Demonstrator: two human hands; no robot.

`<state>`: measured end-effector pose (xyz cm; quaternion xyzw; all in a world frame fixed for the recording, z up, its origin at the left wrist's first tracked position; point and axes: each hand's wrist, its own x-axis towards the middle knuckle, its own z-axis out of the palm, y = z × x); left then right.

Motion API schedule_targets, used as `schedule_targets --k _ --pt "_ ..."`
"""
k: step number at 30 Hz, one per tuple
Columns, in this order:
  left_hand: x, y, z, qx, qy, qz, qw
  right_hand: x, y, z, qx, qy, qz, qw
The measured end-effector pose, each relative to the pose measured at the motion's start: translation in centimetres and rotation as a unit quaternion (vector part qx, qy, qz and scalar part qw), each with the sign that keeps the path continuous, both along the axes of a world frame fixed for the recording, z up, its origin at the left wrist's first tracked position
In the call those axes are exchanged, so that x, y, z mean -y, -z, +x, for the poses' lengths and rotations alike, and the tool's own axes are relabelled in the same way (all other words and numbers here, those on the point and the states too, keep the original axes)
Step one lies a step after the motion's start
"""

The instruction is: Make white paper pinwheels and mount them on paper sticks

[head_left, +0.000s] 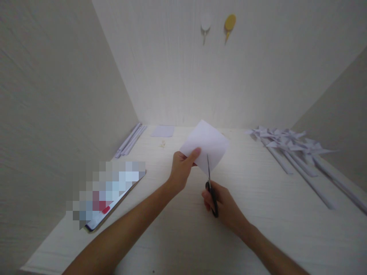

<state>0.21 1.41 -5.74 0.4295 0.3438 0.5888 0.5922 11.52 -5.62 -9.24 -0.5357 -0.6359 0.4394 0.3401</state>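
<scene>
A square sheet of white paper (213, 139) is held up, one corner pointing toward me. My left hand (182, 168) pinches its left side, the thumb on top and the fingers under it. Black-handled scissors (213, 198) are gripped in my right hand (223, 204), just below the sheet. Their blade lies over the near corner and points at the middle of the paper. Whether the blades are fully closed is too fine to tell.
Paper pinwheels (286, 139) on rolled sticks lie at the right. Rolled paper sticks (130, 141), a flat paper stack (163, 131) and small bits (163, 144) sit at the back left. A phone (114, 202) leans at the left. Two hooks, one yellow (230, 23), are on the wall.
</scene>
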Motion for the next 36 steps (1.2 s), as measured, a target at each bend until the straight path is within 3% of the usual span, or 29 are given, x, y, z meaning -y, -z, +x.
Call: schedule_targets --k 8,14,18,23,27,31,34,36 --pt "-1.6 -1.5 -1.6 0.072 -0.056 0.012 0.996 0.2 0.2 0.0 0.062 -0.021 0.023 0.998" --pt "-2.3 -1.5 -2.6 -0.001 -0.037 0.014 0.999 -0.7 0.3 0.5 -0.119 0.076 0.048 0.989" --pt "-2.5 -1.6 -3.2 -0.155 0.033 0.019 0.987 -1.7 0.2 1.3 -0.240 0.169 0.073 0.953" --pt "-2.3 -2.0 -3.5 -0.316 0.157 0.066 0.933 -2.3 0.2 1.8 -0.339 0.264 0.078 0.900" --pt "-2.2 -1.7 -3.1 -0.285 0.159 0.045 0.944 -2.3 0.2 1.6 -0.377 0.238 0.026 0.895" --pt "-2.0 -1.5 -2.7 -0.209 0.140 -0.042 0.967 -2.5 0.0 1.4 -0.444 0.306 0.002 0.842" --pt "-1.4 -1.2 -2.1 -0.158 0.201 -0.062 0.965 -2.7 -0.3 1.6 -0.476 0.352 0.007 0.806" --pt "-0.7 -0.8 -1.4 -0.170 0.222 -0.046 0.959 -2.6 -0.4 1.6 -0.483 0.362 0.018 0.797"
